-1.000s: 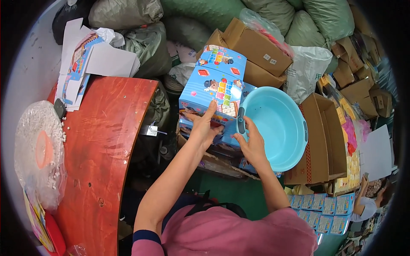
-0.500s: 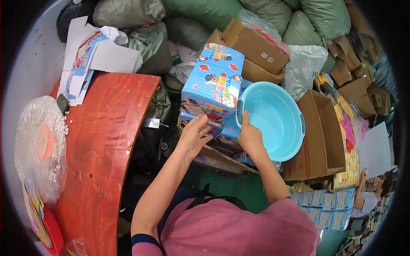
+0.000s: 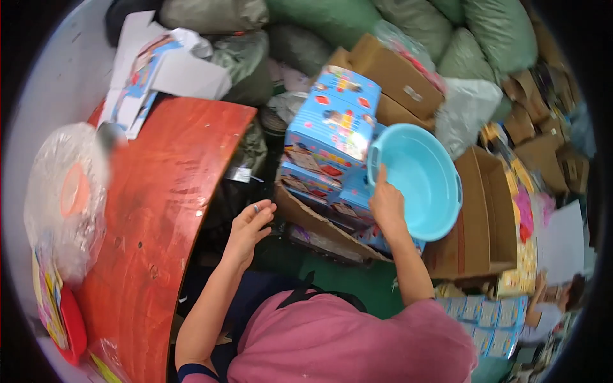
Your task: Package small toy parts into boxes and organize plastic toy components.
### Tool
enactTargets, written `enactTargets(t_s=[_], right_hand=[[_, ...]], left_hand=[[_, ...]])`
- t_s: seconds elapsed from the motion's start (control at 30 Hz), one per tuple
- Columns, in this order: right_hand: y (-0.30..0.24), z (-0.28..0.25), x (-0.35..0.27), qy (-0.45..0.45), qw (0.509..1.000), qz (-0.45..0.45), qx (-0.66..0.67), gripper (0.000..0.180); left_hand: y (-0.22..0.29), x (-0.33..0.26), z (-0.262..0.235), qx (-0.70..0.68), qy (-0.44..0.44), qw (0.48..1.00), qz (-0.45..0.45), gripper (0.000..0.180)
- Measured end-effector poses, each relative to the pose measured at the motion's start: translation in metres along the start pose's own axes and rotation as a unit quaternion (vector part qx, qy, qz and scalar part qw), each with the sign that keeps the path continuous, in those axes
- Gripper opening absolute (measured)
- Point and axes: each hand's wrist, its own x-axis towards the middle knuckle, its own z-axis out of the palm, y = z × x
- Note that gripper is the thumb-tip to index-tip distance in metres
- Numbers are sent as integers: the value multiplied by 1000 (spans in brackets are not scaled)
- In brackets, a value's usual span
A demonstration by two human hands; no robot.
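Note:
A light blue plastic basin [image 3: 418,185] rests at a tilt on blue printed boxes. My right hand [image 3: 387,203] is closed on its near left rim, the index finger stretched over the grey handle and the other fingers partly hidden. Left of the basin, blue printed boxes [image 3: 332,131] are stacked in an open cardboard carton [image 3: 319,220]. My left hand [image 3: 251,231] hovers between that carton and the red table, open, with loosely bent fingers and nothing in it.
The red wooden table [image 3: 159,185] at left carries a clear plastic bag of white bits [image 3: 67,191] and flattened white card [image 3: 191,76]. An upright brown carton [image 3: 476,217] stands right of the basin. Stuffed sacks [image 3: 325,19] line the back. Another person [image 3: 549,306] sits far right.
My left hand has drawn back from the box stack, toward the red table and nearer to me. My right hand stays at the basin's rim. The whole view has shifted slightly.

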Motion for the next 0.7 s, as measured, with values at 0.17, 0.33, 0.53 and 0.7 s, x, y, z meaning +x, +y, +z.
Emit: enactTargets(t_s=[0.17, 0.33, 0.53, 0.7], right_hand=[[17, 8, 9, -23, 999, 17, -33, 67], [2, -13, 7, -43, 990, 15, -136, 71], [-94, -74, 7, 32, 988, -147, -14, 60], [-232, -18, 32, -127, 900, -324, 262, 32]], left_hand=[[-12, -14, -39, 201, -3, 965, 167, 33], [15, -48, -57, 237, -11, 951, 200, 33], [34, -89, -93, 380, 125, 853, 335, 29], [21, -129, -140, 542, 264, 736, 309, 38]])
